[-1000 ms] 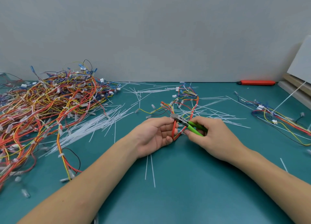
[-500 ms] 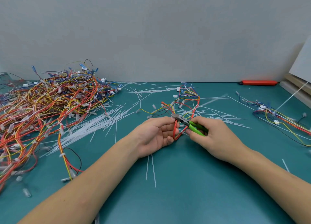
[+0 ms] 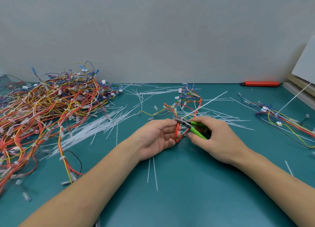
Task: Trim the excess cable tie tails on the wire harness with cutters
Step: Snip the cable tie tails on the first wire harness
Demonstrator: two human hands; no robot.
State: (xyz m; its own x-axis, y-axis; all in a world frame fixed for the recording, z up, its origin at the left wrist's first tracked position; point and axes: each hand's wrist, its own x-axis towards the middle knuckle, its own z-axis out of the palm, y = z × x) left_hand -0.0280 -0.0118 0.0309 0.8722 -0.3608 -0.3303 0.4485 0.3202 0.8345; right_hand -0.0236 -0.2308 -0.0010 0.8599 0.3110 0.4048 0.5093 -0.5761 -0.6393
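A teal counter point(image 3: 187, 201) is seen from above, with two bare forearms reaching in from the near edge. A small wire harness point(image 3: 185, 105) lies at the centre of the counter, and a red loop of it is pinched between the curled fingers and thumb of the left hand point(image 3: 157, 138). Green-handled cutters point(image 3: 190, 126) are gripped by the right hand point(image 3: 216, 140), fingers wrapped round the handles, and their metal nose is set against the harness just beside the left fingertips. A long white cable tie tail point(image 3: 213, 99) slants away to the far right from that spot.

The cutting step appears to be in hand. The next move probably calls for the blades to be seated close to the tie's head, clear of the wires, and then squeezed; whether the blades are already closed cannot be made out.

A large tangled heap of harnesses point(image 3: 47, 111) fills the left side, with loose white ties point(image 3: 95, 128) scattered beside it. Another harness point(image 3: 279, 117) lies to the right, and a red tool point(image 3: 260, 84) rests at the far edge. No container is visible; everything rests directly on the counter.
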